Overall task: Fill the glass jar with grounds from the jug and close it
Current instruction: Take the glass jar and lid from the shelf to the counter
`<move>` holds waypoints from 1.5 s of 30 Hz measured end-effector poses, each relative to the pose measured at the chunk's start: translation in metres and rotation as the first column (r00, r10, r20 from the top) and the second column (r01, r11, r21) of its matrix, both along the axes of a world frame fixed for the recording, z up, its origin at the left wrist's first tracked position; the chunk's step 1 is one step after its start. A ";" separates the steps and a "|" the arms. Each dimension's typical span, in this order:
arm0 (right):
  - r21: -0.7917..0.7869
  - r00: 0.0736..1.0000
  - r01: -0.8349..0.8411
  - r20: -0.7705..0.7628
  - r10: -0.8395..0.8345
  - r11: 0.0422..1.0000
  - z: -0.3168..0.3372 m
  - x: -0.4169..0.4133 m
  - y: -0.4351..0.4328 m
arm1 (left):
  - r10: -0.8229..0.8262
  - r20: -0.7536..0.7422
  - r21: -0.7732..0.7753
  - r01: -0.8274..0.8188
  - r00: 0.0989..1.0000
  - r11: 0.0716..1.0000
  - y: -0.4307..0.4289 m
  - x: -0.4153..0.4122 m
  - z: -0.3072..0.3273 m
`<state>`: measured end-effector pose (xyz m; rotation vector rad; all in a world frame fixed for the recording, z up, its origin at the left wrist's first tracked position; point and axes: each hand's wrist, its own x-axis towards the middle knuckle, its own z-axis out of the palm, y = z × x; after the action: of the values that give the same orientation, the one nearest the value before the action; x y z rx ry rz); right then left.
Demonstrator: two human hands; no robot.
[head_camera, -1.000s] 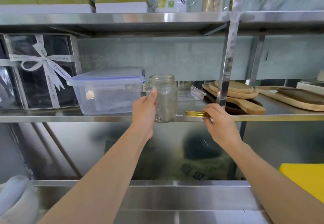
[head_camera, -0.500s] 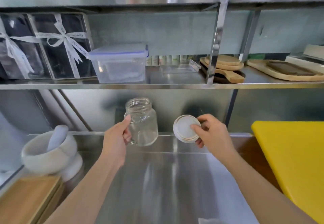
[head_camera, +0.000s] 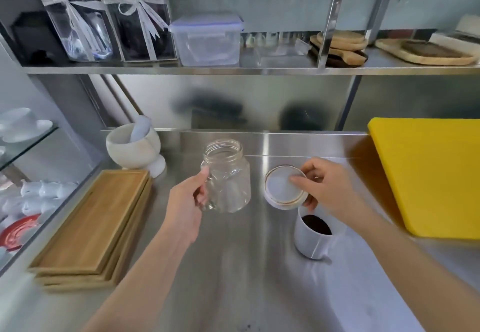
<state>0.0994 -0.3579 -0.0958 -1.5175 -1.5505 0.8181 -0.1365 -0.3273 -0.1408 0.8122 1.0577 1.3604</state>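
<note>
You've lowered the empty glass jar, left hand gripping its handle; right hand pinches the lid above the jug; no legible writing.

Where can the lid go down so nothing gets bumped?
Bare steel lies between the glass jar and the jug, and nearer the camera, between the wooden boards and jug. It is crowded by the mortar and yellow board.

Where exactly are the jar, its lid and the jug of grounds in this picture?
jar (head_camera: 228, 183), head view, on the clear glass body.
lid (head_camera: 281, 187), head view, on the white inner face.
jug (head_camera: 307, 240), head view, on the metal side wall.
</note>
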 end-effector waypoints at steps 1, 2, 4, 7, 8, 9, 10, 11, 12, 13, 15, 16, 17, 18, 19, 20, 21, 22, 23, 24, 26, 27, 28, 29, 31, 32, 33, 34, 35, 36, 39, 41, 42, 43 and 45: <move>-0.003 1.000 0.007 -0.002 -0.007 1.000 -0.005 -0.002 -0.009 | -0.011 0.000 -0.012 0.011 1.000 1.000 -0.009 0.000 -0.002; -0.008 1.000 0.024 -0.011 -0.024 1.000 -0.011 -0.005 -0.017 | -0.027 -0.008 -0.023 0.027 1.000 0.999 -0.018 0.000 -0.005; -0.013 0.998 0.067 0.000 -0.067 0.998 -0.024 -0.007 -0.033 | -0.055 -0.015 -0.047 0.054 0.998 0.997 -0.034 0.001 -0.011; -0.048 0.996 0.085 0.010 -0.085 0.995 -0.045 -0.007 -0.056 | -0.087 -0.012 -0.084 0.086 0.996 0.993 -0.058 0.002 -0.024; -0.061 0.995 0.092 0.036 -0.090 0.994 -0.053 -0.007 -0.064 | -0.097 -0.021 -0.097 0.095 0.995 0.991 -0.065 0.003 -0.029; -0.066 0.991 0.107 0.092 -0.101 0.992 -0.063 -0.005 -0.071 | -0.107 -0.032 -0.112 0.103 0.994 0.988 -0.072 0.004 -0.033; -0.068 0.982 0.122 0.153 -0.110 0.990 -0.072 -0.004 -0.078 | -0.117 -0.040 -0.127 0.111 0.992 0.986 -0.079 0.005 -0.039; -0.072 0.972 0.132 0.203 -0.115 0.989 -0.080 -0.003 -0.084 | -0.124 -0.044 -0.139 0.117 0.991 0.983 -0.085 0.006 -0.044; -0.077 0.963 0.140 0.241 -0.118 0.987 -0.088 -0.001 -0.090 | -0.127 -0.047 -0.147 0.119 0.991 0.982 -0.089 0.007 -0.050; -0.081 0.955 0.151 0.271 -0.124 0.985 -0.096 0.000 -0.096 | -0.127 -0.052 -0.151 0.118 0.991 0.981 -0.094 0.008 -0.055; -0.062 0.921 0.173 0.364 -0.139 0.983 -0.110 0.002 -0.107 | -0.129 -0.068 -0.153 0.117 0.989 0.981 -0.102 0.010 -0.064; 0.003 0.878 0.175 0.452 -0.158 0.985 -0.118 0.002 -0.112 | -0.132 -0.077 -0.150 0.120 0.988 0.981 -0.105 0.011 -0.069; 0.104 0.819 0.158 0.542 -0.189 0.982 -0.126 0.002 -0.117 | -0.138 -0.088 -0.147 0.124 0.987 0.981 -0.109 0.011 -0.073; 0.210 0.755 0.122 0.615 -0.228 0.970 -0.133 0.002 -0.122 | -0.144 -0.098 -0.144 0.129 0.985 0.981 -0.113 0.012 -0.076; 0.285 0.697 0.082 0.668 -0.260 0.955 -0.140 0.002 -0.127 | -0.151 -0.105 -0.143 0.135 0.983 0.981 -0.117 0.013 -0.080; 0.311 0.649 0.048 0.713 -0.266 0.949 -0.145 0.001 -0.132 | -0.156 -0.109 -0.144 0.139 0.982 0.980 -0.121 0.014 -0.083; 0.335 0.599 0.020 0.751 -0.280 0.942 -0.151 0.001 -0.135 | -0.161 -0.113 -0.147 0.144 0.980 0.979 -0.124 0.014 -0.086; 0.349 0.544 -0.011 0.788 -0.288 0.937 -0.154 0.001 -0.139 | -0.166 -0.114 -0.150 0.149 0.979 0.977 -0.127 0.014 -0.089; 0.354 0.497 -0.039 0.818 -0.289 0.934 -0.159 0.001 -0.142 | -0.171 -0.114 -0.152 0.153 0.979 0.976 -0.129 0.015 -0.091; 0.347 0.468 -0.058 0.838 -0.282 0.936 -0.165 0.003 -0.144 | -0.174 -0.111 -0.154 0.156 0.978 0.976 -0.131 0.015 -0.094; 0.306 0.428 -0.113 0.874 -0.232 0.945 -0.177 0.007 -0.148 | -0.184 -0.106 -0.156 0.167 0.977 0.974 -0.134 0.015 -0.098; 0.296 0.421 -0.148 0.882 -0.211 0.944 -0.183 0.009 -0.150 | -0.187 -0.102 -0.155 0.170 0.977 0.973 -0.135 0.015 -0.100; 0.295 0.424 -0.188 0.885 -0.193 0.937 -0.188 0.010 -0.152 | -0.187 -0.096 -0.152 0.172 0.978 0.973 -0.137 0.015 -0.102; 0.303 0.435 -0.222 0.882 -0.184 0.927 -0.192 0.012 -0.154 | -0.188 -0.088 -0.153 0.173 0.978 0.973 -0.138 0.014 -0.103; 0.300 0.454 -0.258 0.877 -0.159 0.919 -0.193 0.015 -0.157 | -0.186 -0.074 -0.161 0.173 0.980 0.972 -0.139 0.012 -0.105; 0.292 0.461 -0.264 0.876 -0.146 0.919 -0.193 0.015 -0.157 | -0.185 -0.074 -0.164 0.171 0.980 0.972 -0.138 0.011 -0.107; 0.277 0.466 -0.265 0.876 -0.129 0.924 -0.194 0.016 -0.157 | -0.183 -0.076 -0.169 0.168 0.980 0.971 -0.138 0.010 -0.109; 0.256 0.468 -0.263 0.877 -0.109 0.930 -0.194 0.016 -0.157 | -0.181 -0.083 -0.172 0.164 0.980 0.971 -0.138 0.010 -0.110; 0.235 0.471 -0.260 0.878 -0.089 0.937 -0.194 0.016 -0.157 | -0.181 -0.085 -0.175 0.164 0.980 0.971 -0.138 0.009 -0.109; 0.223 0.479 -0.256 0.875 -0.077 0.941 -0.194 0.015 -0.158 | -0.183 -0.082 -0.178 0.166 0.980 0.970 -0.138 0.009 -0.110; 0.220 0.519 -0.235 0.852 -0.069 0.947 -0.194 0.013 -0.159 | -0.186 -0.059 -0.219 0.169 0.981 0.961 -0.136 0.008 -0.111; 0.224 0.537 -0.226 0.841 -0.071 0.948 -0.193 0.012 -0.159 | -0.184 -0.105 -0.255 0.152 0.977 0.955 -0.134 0.008 -0.111; 0.222 0.545 -0.220 0.835 -0.069 0.950 -0.192 0.011 -0.159 | -0.178 -0.134 -0.265 0.138 0.975 0.954 -0.132 0.007 -0.112; 0.215 0.554 -0.213 0.830 -0.064 0.953 -0.192 0.011 -0.158 | -0.173 -0.162 -0.272 0.125 0.971 0.954 -0.130 0.006 -0.113; 0.205 0.563 -0.202 0.824 -0.058 0.958 -0.191 0.010 -0.158 | -0.169 -0.206 -0.275 0.108 0.964 0.955 -0.126 0.003 -0.116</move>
<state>0.1098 -0.5158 -0.2865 -1.7196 -2.2930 -0.1909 -0.1334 -0.4531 -0.2566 0.8404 1.3029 0.9978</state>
